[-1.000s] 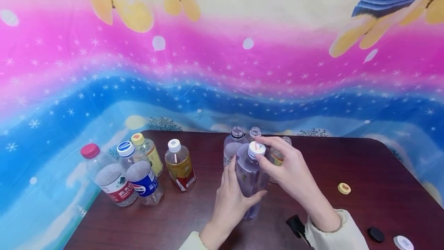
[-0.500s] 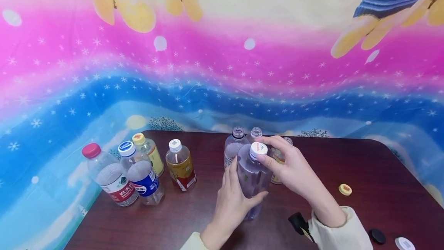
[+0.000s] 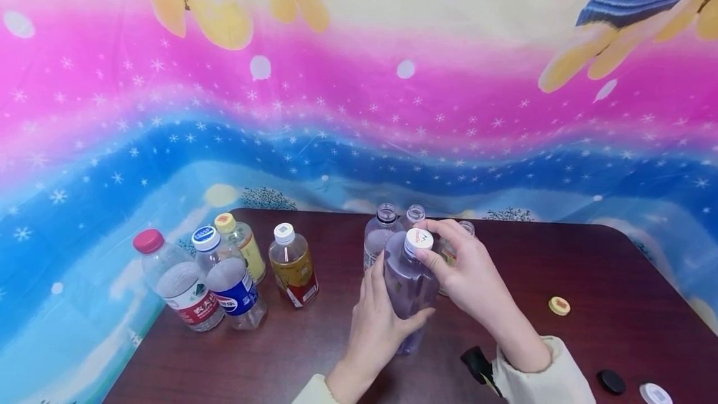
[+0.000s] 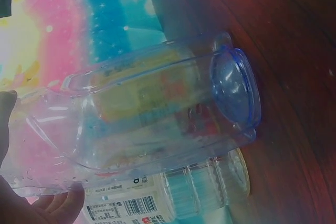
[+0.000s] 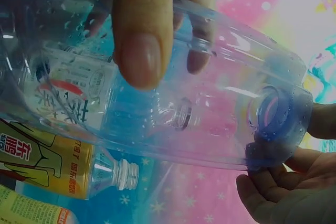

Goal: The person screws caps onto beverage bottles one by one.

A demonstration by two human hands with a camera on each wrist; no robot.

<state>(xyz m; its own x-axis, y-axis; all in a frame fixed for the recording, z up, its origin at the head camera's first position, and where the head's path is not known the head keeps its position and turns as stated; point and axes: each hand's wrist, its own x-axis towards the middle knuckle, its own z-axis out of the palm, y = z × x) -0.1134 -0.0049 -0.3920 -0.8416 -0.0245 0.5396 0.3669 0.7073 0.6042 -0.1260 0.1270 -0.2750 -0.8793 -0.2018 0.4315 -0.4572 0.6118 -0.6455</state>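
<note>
Bench (image 3: 314,354): four capped bottles (image 3: 235,298) left of the grip, three uncapped ones (image 3: 378,239) just beyond it. Tall clear bottle (image 3: 406,285) is in the left grip (image 3: 373,326), thumb and fingers part-closed round its body. Right grip (image 3: 468,273) pinches its white cap (image 3: 419,239), still on the neck. Loose caps (image 3: 559,305) lie right of the grip. We'd judge three bottles uncapped, one in hand, four left.

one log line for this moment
left hand: holds purple bottle | right hand: pinches white cap | white cap: atop bottle | loose yellow cap: on table
</note>
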